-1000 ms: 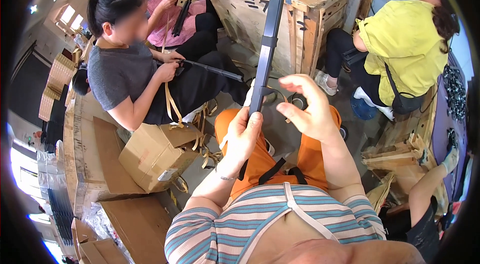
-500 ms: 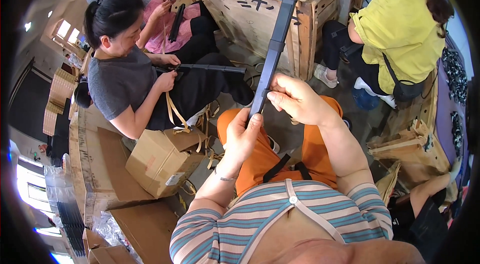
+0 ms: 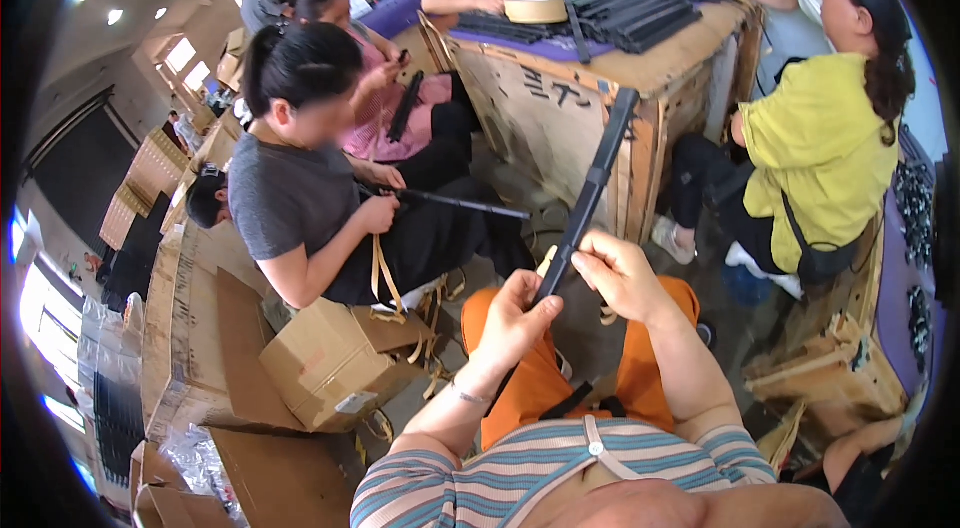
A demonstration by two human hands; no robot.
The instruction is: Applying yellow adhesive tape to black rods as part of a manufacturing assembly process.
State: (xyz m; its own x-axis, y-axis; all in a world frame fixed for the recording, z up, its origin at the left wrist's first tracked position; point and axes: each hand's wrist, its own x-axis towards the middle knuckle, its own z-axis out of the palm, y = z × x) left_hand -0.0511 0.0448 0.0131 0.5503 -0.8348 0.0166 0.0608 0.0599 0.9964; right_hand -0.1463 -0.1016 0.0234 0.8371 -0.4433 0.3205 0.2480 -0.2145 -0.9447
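Observation:
I hold a long, flat black strip (image 3: 592, 190) upright and tilted away from me, over my orange trousers. My left hand (image 3: 512, 320) grips its lower end. My right hand (image 3: 622, 275) pinches it a little higher, fingers curled on its right edge. The strip's top reaches up in front of the wooden crate table (image 3: 560, 108). The strip's very bottom is hidden behind my left hand.
A person in grey (image 3: 300, 198) sits at left holding a similar black strip (image 3: 455, 202). A person in yellow (image 3: 820, 148) sits at right. Cardboard boxes (image 3: 330, 363) stand at my left knee. More black strips (image 3: 640, 13) and a tape roll (image 3: 535, 10) lie on the crate.
My view has lifted, so the crate top and more people show. My right hand has slid down the strip to just above my left hand.

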